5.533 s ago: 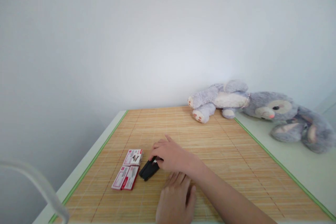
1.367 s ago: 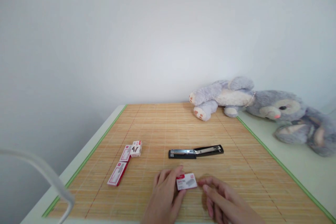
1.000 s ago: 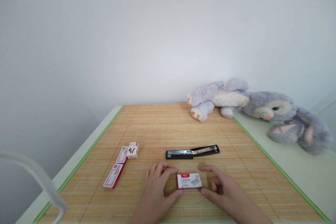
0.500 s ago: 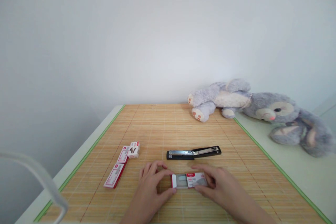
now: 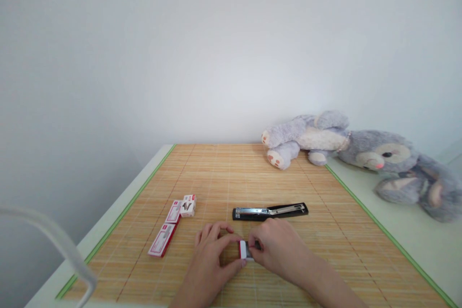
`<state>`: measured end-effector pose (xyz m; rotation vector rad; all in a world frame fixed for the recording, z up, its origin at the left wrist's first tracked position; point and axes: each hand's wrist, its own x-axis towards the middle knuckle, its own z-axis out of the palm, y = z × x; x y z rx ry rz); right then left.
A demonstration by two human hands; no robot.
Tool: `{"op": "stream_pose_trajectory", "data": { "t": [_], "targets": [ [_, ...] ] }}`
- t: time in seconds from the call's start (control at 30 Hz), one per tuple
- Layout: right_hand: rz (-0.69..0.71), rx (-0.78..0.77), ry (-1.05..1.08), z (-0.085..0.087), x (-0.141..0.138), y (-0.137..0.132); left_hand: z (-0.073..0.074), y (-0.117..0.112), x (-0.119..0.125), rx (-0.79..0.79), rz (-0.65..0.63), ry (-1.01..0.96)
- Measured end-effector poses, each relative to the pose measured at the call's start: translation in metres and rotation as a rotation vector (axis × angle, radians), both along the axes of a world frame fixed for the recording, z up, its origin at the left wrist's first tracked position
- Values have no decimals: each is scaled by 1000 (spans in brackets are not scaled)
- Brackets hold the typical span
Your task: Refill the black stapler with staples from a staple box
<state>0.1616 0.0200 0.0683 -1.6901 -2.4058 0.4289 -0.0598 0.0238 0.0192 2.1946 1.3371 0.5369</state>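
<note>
A small red-and-white staple box (image 5: 243, 250) lies on the bamboo mat, its left end pinched between the thumb and index finger of my left hand (image 5: 212, 257). My right hand (image 5: 272, 245) is over the box's right part, finger and thumb pressed together at its grey inside. Whatever that pinch holds is hidden, and so is most of the box. Just beyond my hands lies a black stapler (image 5: 270, 211), folded open with its metal rail showing.
To the left are two flat red-and-white boxes (image 5: 162, 239) in a line, and a small white box (image 5: 188, 206) touches the farther one. A grey plush rabbit (image 5: 325, 137) lies across the back right. A white cable (image 5: 54, 236) curves at the lower left.
My right hand has left the box's right end and moved left over its open part, fingers now pinched. My left hand keeps its hold. The view has shifted slightly.
</note>
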Motion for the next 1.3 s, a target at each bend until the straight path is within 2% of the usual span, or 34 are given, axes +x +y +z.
{"op": "stream_pose_trajectory", "data": {
  "t": [0.13,0.3,0.43,0.53,0.77,1.03,1.17,1.23,1.3],
  "targets": [
    [-114,-58,210,-5,22,-9,0,1,-1,-1,0,-4],
    [-220,-155,482,-27,48,-24,1,1,-1,-17,-3,-7],
    [-253,-170,526,-39,58,-32,2,0,0,-19,-6,8],
    [-241,-170,508,-42,66,-36,4,0,0,-21,-8,12],
    [-231,-144,286,-33,87,-41,5,1,1,-39,-21,11],
    [-114,-149,297,-11,61,-36,14,2,26,-72,-95,-3],
    [-132,-136,317,-9,56,-37,9,0,28,-48,-104,-20],
    [-156,-132,355,-10,53,-37,3,3,23,8,-37,-60],
    [-162,-118,369,-10,48,-36,-4,11,18,95,99,-93]
  ]
}}
